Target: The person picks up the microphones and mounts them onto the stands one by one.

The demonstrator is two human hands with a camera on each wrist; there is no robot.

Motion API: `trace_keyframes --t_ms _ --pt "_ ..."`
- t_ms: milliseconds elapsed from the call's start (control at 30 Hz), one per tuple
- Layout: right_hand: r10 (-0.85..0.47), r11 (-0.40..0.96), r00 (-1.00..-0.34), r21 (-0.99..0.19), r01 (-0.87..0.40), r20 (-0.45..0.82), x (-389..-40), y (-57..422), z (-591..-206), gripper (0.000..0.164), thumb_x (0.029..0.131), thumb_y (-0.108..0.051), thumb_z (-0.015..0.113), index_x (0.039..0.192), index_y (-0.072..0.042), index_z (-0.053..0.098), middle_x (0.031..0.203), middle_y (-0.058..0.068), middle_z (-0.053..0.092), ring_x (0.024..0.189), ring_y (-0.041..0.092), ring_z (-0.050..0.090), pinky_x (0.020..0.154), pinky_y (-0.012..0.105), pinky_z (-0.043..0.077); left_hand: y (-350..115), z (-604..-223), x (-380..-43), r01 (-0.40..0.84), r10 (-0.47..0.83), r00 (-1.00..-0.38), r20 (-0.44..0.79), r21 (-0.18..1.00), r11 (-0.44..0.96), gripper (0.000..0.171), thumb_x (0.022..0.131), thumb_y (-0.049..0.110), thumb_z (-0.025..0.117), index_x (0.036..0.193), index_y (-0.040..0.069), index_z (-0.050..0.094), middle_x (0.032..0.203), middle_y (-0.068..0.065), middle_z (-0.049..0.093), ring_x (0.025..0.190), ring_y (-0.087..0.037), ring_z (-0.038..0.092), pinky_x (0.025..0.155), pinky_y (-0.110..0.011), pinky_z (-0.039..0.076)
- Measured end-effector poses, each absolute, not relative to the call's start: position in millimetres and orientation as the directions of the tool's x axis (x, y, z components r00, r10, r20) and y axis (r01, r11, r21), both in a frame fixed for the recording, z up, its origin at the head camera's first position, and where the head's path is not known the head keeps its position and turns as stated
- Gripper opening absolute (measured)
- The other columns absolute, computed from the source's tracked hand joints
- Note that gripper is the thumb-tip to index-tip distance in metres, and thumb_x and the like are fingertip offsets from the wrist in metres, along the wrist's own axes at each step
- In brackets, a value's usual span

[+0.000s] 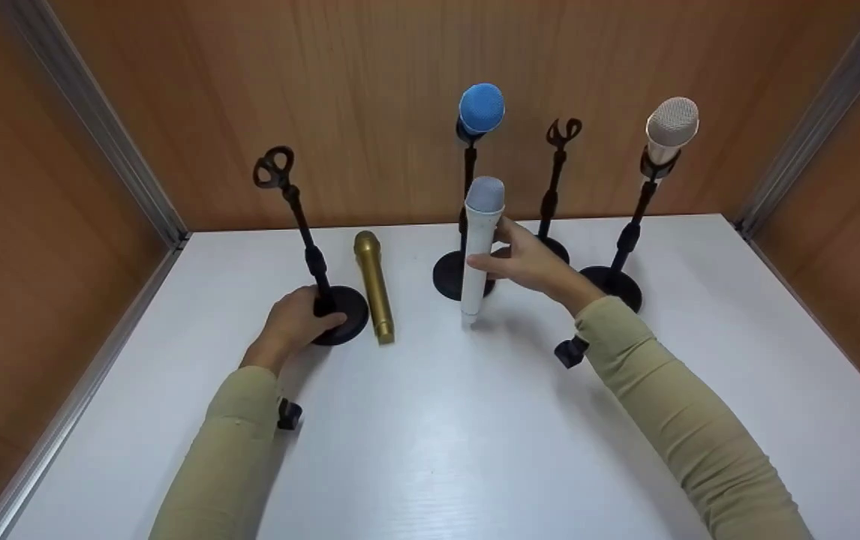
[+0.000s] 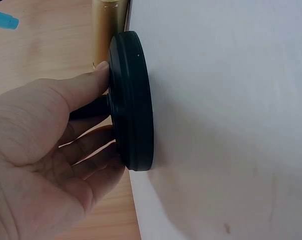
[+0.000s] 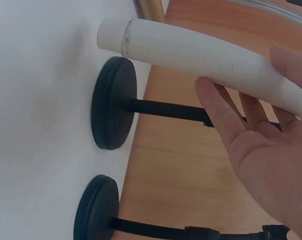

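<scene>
My left hand [image 1: 297, 322] grips the round black base [image 2: 133, 102] of a microphone stand [image 1: 312, 255], its thumb lying on the base's upper face in the left wrist view. The clip on top of that stand holds nothing. My right hand [image 1: 531, 259] holds a white microphone [image 1: 479, 247] around its body, head up, in front of the stand with the blue microphone [image 1: 482, 109]. In the right wrist view the microphone's lower end [image 3: 113, 35] is near the tabletop; whether it touches is unclear. A gold microphone [image 1: 375, 289] lies right of my left hand.
Behind my right hand stands another stand with a bare clip [image 1: 563, 133]. Farther right, a stand carries a light-coloured microphone [image 1: 672, 127]. The white table [image 1: 422, 442] meets wooden panels [image 1: 370, 112] at the back and sides, with metal rails in the corners.
</scene>
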State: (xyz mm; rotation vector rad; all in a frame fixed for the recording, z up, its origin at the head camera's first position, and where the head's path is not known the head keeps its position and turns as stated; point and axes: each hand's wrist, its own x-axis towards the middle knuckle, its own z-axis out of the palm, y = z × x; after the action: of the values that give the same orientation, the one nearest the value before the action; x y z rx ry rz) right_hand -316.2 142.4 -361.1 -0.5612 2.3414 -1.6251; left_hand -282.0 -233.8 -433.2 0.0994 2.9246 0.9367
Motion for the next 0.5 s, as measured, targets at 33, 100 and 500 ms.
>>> trace_keyframes --t_ms 33,100,500 --pt "-0.441 0.308 -0.897 -0.932 -0.192 0.039 -315.9 145.0 -359.1 0.086 0.091 -0.030 0.079 0.159 -0.020 0.027 0.146 0.010 0.046 0.126 0.031 0.056 0.099 0.046 0.052 -234.0 -433.4 -282.0 0.042 0.083 -0.996 -0.044 0.583 0.811 0.053 0.095 0.033 0.072 0.130 -0.004 0.059 0.128 -0.026 0.062 0.124 -0.042 0.055 0.106 -0.054 0.042" --pt "-0.436 0.327 -0.897 -0.917 -0.228 0.068 -314.8 150.2 -355.2 0.084 0.092 -0.031 0.078 0.158 -0.019 0.028 0.148 0.009 0.046 0.124 0.031 0.057 0.101 0.047 0.050 -234.1 -433.4 -281.5 0.044 0.084 -0.996 -0.042 0.582 0.812 0.054 0.095 0.033 0.072 0.131 -0.005 0.058 0.129 -0.026 0.061 0.124 -0.042 0.055 0.106 -0.055 0.042" --pt "-0.466 0.351 -0.812 -0.770 -0.533 0.350 -305.6 171.9 -345.8 0.051 0.093 -0.003 0.071 0.140 -0.004 0.053 0.138 0.012 0.058 0.134 0.031 0.050 0.111 0.052 0.040 -233.5 -432.7 -280.7 0.046 0.085 -0.996 -0.039 0.579 0.814 0.055 0.095 0.032 0.072 0.133 -0.006 0.057 0.131 -0.027 0.060 0.126 -0.043 0.053 0.107 -0.055 0.040"
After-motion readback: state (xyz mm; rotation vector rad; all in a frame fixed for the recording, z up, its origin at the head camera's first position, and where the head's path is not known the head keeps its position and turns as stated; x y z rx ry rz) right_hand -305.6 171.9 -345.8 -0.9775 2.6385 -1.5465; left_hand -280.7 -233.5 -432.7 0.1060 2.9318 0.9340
